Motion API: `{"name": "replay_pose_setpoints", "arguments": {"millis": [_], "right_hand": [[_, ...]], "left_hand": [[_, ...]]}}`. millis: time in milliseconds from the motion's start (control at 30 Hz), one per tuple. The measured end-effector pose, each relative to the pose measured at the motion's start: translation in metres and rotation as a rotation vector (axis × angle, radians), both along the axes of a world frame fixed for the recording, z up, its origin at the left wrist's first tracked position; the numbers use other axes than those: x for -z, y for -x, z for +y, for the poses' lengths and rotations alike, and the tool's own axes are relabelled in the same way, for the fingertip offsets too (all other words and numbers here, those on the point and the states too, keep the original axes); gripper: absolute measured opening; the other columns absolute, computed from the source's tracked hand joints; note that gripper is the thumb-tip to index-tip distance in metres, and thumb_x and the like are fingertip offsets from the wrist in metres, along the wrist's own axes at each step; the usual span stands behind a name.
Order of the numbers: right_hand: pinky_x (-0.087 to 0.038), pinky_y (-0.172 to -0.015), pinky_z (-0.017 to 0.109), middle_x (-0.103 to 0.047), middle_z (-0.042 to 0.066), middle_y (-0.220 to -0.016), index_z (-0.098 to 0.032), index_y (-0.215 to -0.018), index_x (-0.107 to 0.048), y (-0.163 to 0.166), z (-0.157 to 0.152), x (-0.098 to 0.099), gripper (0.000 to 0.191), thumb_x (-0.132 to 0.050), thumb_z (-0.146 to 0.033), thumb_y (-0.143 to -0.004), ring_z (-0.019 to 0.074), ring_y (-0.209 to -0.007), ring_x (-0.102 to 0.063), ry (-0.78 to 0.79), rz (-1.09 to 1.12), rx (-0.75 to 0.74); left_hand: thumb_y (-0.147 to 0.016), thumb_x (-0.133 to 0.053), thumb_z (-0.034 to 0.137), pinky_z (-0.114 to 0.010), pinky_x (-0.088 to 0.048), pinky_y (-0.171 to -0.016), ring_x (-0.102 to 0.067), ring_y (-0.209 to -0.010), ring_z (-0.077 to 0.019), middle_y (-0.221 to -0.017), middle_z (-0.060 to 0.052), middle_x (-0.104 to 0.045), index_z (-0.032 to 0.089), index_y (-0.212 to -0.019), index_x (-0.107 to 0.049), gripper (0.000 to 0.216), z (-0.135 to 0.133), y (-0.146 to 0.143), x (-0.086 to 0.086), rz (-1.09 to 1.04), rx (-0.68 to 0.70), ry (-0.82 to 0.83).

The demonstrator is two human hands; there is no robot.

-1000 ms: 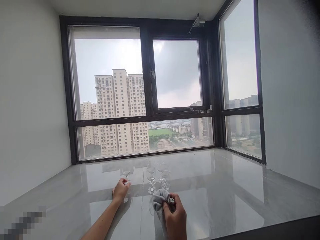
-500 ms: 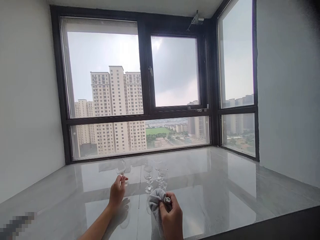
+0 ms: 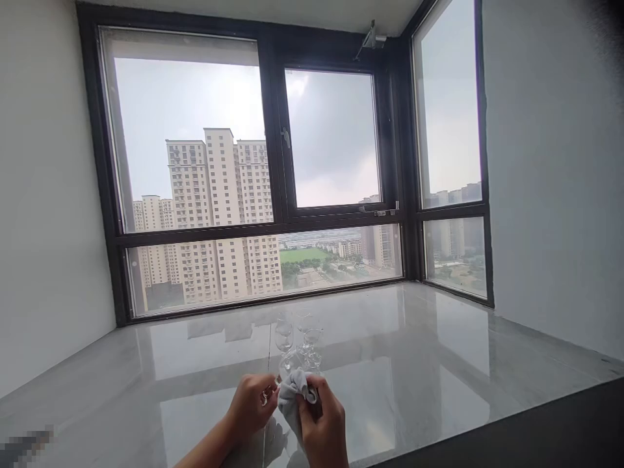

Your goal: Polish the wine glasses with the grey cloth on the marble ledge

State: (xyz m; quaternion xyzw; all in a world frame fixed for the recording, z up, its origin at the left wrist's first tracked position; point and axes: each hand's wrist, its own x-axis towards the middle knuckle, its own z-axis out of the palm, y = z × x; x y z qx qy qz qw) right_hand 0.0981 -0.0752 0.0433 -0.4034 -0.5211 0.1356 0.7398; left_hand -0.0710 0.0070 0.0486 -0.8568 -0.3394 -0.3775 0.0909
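Observation:
My left hand (image 3: 251, 403) is closed around the stem of a clear wine glass (image 3: 266, 394), its foot showing by the fingers. The glass leans to the right, its bowl mostly hidden by a grey cloth (image 3: 290, 398). My right hand (image 3: 324, 419) pinches this bunched cloth close against the glass; whether they touch is hard to make out. Just beyond my hands, clear stemmed glasses stand grouped on the sill: one wine glass (image 3: 284, 335) at the left, another glass (image 3: 312, 337) at the right, and a third glass (image 3: 304, 321) behind.
The glossy grey tiled sill (image 3: 195, 364) reflects the window. A dark window frame (image 3: 273, 227) stands behind it, with white walls (image 3: 43, 195) on both sides. The sill's front edge (image 3: 487, 426) drops away at lower right. A pixelated dark shape (image 3: 26, 447) is at lower left.
My left hand has brought the wine glass right and nearer, from apart to beside the cloth. My right hand keeps its hold on the cloth. The view has shifted slightly.

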Motion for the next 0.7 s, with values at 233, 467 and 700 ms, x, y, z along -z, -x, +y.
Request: {"name": "replay_pose_setpoints", "arguments": {"millis": [233,467,700], "right_hand": [[-0.054,-0.072,0.028,-0.075,0.006,-0.088,-0.023,-0.098,-0.068,-0.017,-0.003,-0.004,0.022,-0.063,-0.041,-0.086,0.0218,-0.078,-0.071,0.062,-0.001,0.118],[-0.053,-0.074,0.030,-0.075,0.009,-0.093,-0.020,-0.098,-0.066,-0.040,-0.001,-0.010,0.033,-0.064,-0.047,-0.079,0.0257,-0.084,-0.070,0.237,0.231,0.250],[-0.052,-0.072,0.030,-0.074,0.006,-0.086,-0.022,-0.090,-0.065,-0.033,-0.001,-0.013,0.023,-0.061,-0.038,-0.074,0.0248,-0.079,-0.070,0.337,0.186,0.060]], "left_hand": [[-0.087,-0.049,0.017,-0.027,-0.034,-0.054,-0.056,-0.051,-0.0161,-0.056,-0.001,-0.058,0.023,-0.065,-0.056,0.024,-0.004,-0.003,-0.007,0.231,0.006,0.005],[-0.097,-0.044,0.026,-0.030,-0.039,-0.064,-0.060,-0.069,-0.0197,-0.073,-0.006,-0.065,0.023,-0.078,-0.062,0.027,-0.010,-0.003,-0.013,0.256,0.048,0.032],[-0.099,-0.044,0.038,-0.029,-0.044,-0.071,-0.057,-0.078,-0.0197,-0.082,-0.007,-0.060,0.021,-0.076,-0.063,0.034,-0.007,-0.002,-0.015,-0.069,0.074,0.089]]}}
